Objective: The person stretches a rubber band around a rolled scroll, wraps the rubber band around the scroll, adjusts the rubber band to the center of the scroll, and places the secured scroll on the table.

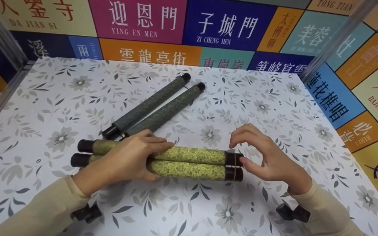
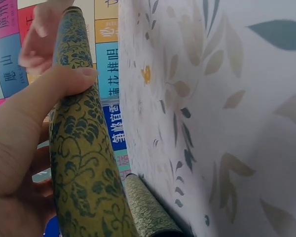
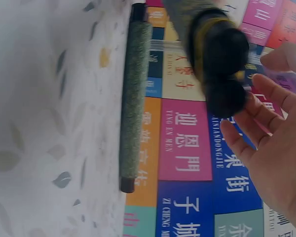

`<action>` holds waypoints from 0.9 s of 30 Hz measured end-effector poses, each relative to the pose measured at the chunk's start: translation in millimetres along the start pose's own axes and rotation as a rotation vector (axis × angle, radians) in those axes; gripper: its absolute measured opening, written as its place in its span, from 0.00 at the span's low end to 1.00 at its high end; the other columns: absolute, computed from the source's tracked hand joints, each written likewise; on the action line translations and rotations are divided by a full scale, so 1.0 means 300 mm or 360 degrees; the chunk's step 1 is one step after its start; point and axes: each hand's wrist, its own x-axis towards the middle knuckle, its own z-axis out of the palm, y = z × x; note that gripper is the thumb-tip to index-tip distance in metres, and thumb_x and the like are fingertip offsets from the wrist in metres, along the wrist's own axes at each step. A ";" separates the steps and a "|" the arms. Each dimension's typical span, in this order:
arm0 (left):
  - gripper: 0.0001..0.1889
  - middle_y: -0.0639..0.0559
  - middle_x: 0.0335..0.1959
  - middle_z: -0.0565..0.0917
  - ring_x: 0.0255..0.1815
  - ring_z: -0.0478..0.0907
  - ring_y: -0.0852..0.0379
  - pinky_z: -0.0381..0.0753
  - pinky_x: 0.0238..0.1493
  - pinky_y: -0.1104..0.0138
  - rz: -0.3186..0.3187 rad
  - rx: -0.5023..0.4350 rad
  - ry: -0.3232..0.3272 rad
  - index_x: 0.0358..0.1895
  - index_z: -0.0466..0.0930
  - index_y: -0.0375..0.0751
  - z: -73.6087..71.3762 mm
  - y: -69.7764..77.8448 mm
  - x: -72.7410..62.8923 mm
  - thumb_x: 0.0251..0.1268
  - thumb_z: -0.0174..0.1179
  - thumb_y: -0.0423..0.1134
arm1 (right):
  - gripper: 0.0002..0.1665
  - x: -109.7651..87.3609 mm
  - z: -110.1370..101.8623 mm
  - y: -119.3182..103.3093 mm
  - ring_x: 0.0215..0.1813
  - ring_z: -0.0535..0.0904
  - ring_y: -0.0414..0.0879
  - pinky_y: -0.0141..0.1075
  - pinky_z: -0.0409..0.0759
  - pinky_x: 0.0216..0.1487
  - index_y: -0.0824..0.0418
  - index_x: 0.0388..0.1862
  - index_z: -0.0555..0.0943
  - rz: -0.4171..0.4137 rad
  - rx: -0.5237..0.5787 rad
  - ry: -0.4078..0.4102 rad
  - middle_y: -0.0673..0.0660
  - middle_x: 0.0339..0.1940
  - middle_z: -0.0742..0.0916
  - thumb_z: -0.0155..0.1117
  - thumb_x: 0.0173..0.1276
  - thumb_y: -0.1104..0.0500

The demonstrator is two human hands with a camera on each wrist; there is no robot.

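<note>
A yellow-green patterned double-roller scroll [image 1: 189, 154] with dark end knobs lies crosswise in front of me, its two rollers side by side. My left hand [image 1: 126, 157] grips it left of its middle, thumb on the near side and fingers over the far side. In the left wrist view the thumb presses along the patterned scroll [image 2: 84, 148]. A thin elastic band [image 1: 235, 167] loops round both right-hand knobs. Beside those knobs is my right hand [image 1: 267, 157], fingers bent and apart, thumb tip right at the knobs. The right wrist view shows nothing within its fingers [image 3: 256, 118].
A dark green double-roller scroll [image 1: 159, 106] lies diagonally behind the yellow-green one. Both rest over a white floral tablecloth [image 1: 258, 209]. Colourful panels [image 1: 136, 19] with large lettering stand at the back and sides, with clear corner posts [image 1: 336, 39].
</note>
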 end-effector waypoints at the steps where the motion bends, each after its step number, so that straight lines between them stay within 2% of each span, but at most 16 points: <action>1: 0.45 0.47 0.59 0.84 0.50 0.78 0.51 0.86 0.48 0.59 -0.0004 -0.0003 0.0000 0.65 0.77 0.46 0.001 -0.002 -0.002 0.34 0.79 0.54 | 0.22 0.000 -0.005 -0.004 0.52 0.73 0.46 0.34 0.73 0.54 0.61 0.46 0.81 -0.0033 -0.0026 0.0000 0.58 0.49 0.81 0.60 0.49 0.70; 4: 0.45 0.51 0.58 0.85 0.48 0.78 0.54 0.86 0.46 0.61 -0.0027 -0.0010 0.0020 0.64 0.77 0.46 0.000 -0.007 -0.008 0.34 0.79 0.54 | 0.24 -0.004 -0.021 -0.018 0.55 0.73 0.49 0.37 0.73 0.55 0.54 0.45 0.83 -0.0067 -0.0240 -0.0084 0.59 0.54 0.80 0.61 0.48 0.72; 7: 0.45 0.53 0.59 0.85 0.48 0.77 0.55 0.85 0.45 0.62 -0.0036 -0.0010 0.0022 0.65 0.77 0.47 -0.005 -0.009 -0.013 0.34 0.79 0.54 | 0.23 -0.005 -0.026 -0.033 0.57 0.74 0.52 0.43 0.76 0.55 0.49 0.43 0.84 -0.0108 -0.0488 -0.0178 0.59 0.57 0.80 0.68 0.49 0.70; 9: 0.46 0.53 0.59 0.84 0.49 0.77 0.55 0.86 0.45 0.62 -0.0035 -0.0002 0.0014 0.65 0.76 0.48 -0.007 -0.009 -0.014 0.33 0.79 0.53 | 0.20 -0.002 -0.021 -0.041 0.56 0.76 0.53 0.45 0.79 0.54 0.49 0.40 0.85 -0.0150 -0.0610 -0.0185 0.58 0.56 0.82 0.71 0.50 0.69; 12: 0.46 0.52 0.59 0.84 0.49 0.77 0.54 0.86 0.46 0.61 -0.0043 0.0007 0.0006 0.65 0.76 0.48 -0.007 -0.006 -0.014 0.34 0.80 0.54 | 0.12 0.006 -0.008 -0.053 0.52 0.80 0.54 0.45 0.81 0.52 0.50 0.34 0.86 -0.0268 -0.0738 -0.0123 0.56 0.49 0.85 0.70 0.54 0.66; 15: 0.46 0.50 0.59 0.84 0.49 0.78 0.53 0.86 0.47 0.60 -0.0049 0.0018 0.0001 0.64 0.77 0.47 -0.010 0.001 -0.016 0.33 0.80 0.55 | 0.06 0.015 0.010 -0.062 0.44 0.82 0.52 0.43 0.82 0.45 0.53 0.33 0.86 -0.0386 -0.0792 0.0006 0.55 0.41 0.87 0.65 0.62 0.64; 18: 0.46 0.47 0.59 0.84 0.52 0.78 0.51 0.86 0.51 0.57 -0.0028 0.0024 -0.0019 0.65 0.77 0.46 -0.014 0.009 -0.016 0.35 0.79 0.56 | 0.08 0.022 0.030 -0.069 0.36 0.80 0.50 0.39 0.81 0.36 0.56 0.33 0.87 -0.0474 -0.0784 0.0128 0.54 0.35 0.86 0.60 0.68 0.63; 21: 0.46 0.46 0.60 0.84 0.54 0.78 0.50 0.85 0.54 0.56 -0.0010 0.0019 -0.0034 0.66 0.76 0.45 -0.022 0.011 -0.019 0.37 0.78 0.57 | 0.10 0.027 0.046 -0.073 0.30 0.78 0.47 0.36 0.78 0.29 0.58 0.33 0.86 -0.0496 -0.0787 0.0211 0.53 0.32 0.85 0.59 0.70 0.64; 24: 0.45 0.46 0.60 0.83 0.55 0.78 0.49 0.85 0.56 0.55 0.0009 0.0009 -0.0038 0.66 0.75 0.44 -0.025 0.004 -0.023 0.38 0.78 0.56 | 0.09 0.028 0.051 -0.071 0.28 0.78 0.46 0.34 0.78 0.25 0.60 0.34 0.85 -0.0483 -0.0805 0.0241 0.53 0.31 0.85 0.58 0.71 0.64; 27: 0.45 0.45 0.60 0.83 0.55 0.78 0.49 0.85 0.55 0.56 0.0026 -0.0006 -0.0064 0.67 0.74 0.42 -0.016 0.001 -0.027 0.40 0.77 0.52 | 0.10 0.026 0.047 -0.060 0.29 0.80 0.45 0.34 0.80 0.26 0.60 0.34 0.85 -0.0453 -0.0832 0.0201 0.52 0.31 0.85 0.56 0.71 0.65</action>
